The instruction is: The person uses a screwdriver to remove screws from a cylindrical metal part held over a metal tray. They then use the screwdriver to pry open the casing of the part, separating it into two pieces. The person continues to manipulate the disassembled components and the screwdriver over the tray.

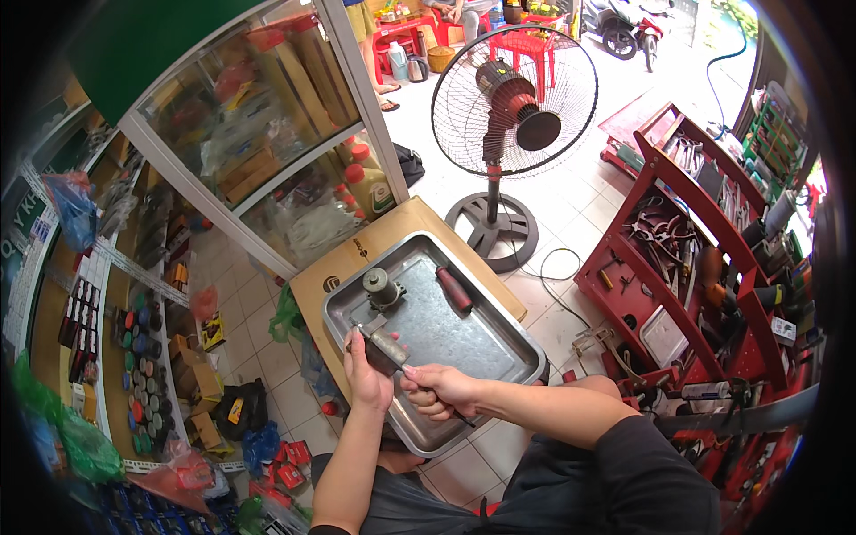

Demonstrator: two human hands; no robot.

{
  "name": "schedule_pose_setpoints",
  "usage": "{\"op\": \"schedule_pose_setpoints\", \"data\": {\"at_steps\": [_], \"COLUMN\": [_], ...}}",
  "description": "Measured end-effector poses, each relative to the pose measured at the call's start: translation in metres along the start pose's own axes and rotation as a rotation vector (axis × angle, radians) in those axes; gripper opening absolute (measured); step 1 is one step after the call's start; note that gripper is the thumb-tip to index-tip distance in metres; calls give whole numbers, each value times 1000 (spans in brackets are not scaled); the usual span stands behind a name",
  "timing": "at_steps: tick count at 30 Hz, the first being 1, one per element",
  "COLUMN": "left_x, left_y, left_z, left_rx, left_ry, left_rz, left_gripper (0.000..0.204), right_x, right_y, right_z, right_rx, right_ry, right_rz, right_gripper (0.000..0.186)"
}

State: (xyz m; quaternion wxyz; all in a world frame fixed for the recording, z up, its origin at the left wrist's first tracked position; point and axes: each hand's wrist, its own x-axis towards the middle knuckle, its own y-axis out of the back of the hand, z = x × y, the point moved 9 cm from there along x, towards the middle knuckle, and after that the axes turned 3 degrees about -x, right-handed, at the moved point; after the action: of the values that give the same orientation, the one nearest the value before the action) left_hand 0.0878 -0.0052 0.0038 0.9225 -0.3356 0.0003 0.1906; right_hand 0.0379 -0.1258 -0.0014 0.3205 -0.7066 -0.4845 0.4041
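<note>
My left hand (370, 379) grips a silver cylindrical metal part (385, 346) over the steel tray (481, 312). My right hand (437, 392) is closed around a slim dark tool at the part's lower right end; the tool is mostly hidden by my fingers, so its kind is unclear. In the tray, a metal motor-like housing (382, 290) stands upright at the upper left and a red-and-black handled tool (453, 290) lies at the right. The tray rests on a cardboard sheet (406, 218).
A glass cabinet (250, 107) and stocked shelves (143, 357) line the left. A pedestal fan (514, 116) stands ahead, its cable on the tiled floor. A red tool cart (624, 267) is at right. People sit and stand near red stools at the back, with a scooter (629, 36).
</note>
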Motion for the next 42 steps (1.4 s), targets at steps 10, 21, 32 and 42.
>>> {"op": "schedule_pose_setpoints", "data": {"at_steps": [10,21,32,42], "left_x": [-7,-5,-1,-3], "left_y": [-4,6,2,-2], "left_z": [13,15,10,-7], "left_rx": [64,114,68,128], "left_ry": [-123,-305,-90,-9], "left_rz": [21,130,51,-74], "left_gripper": [45,53,53,50], "right_x": [-3,-26,-16,-19], "right_y": [11,-4,19,20], "right_z": [-31,-62,-48,-41], "right_rx": [-766,-1357,-791,-855], "right_ry": [307,682,357,78], "right_rz": [345,657,394,290], "right_gripper": [42,30,34,27]}}
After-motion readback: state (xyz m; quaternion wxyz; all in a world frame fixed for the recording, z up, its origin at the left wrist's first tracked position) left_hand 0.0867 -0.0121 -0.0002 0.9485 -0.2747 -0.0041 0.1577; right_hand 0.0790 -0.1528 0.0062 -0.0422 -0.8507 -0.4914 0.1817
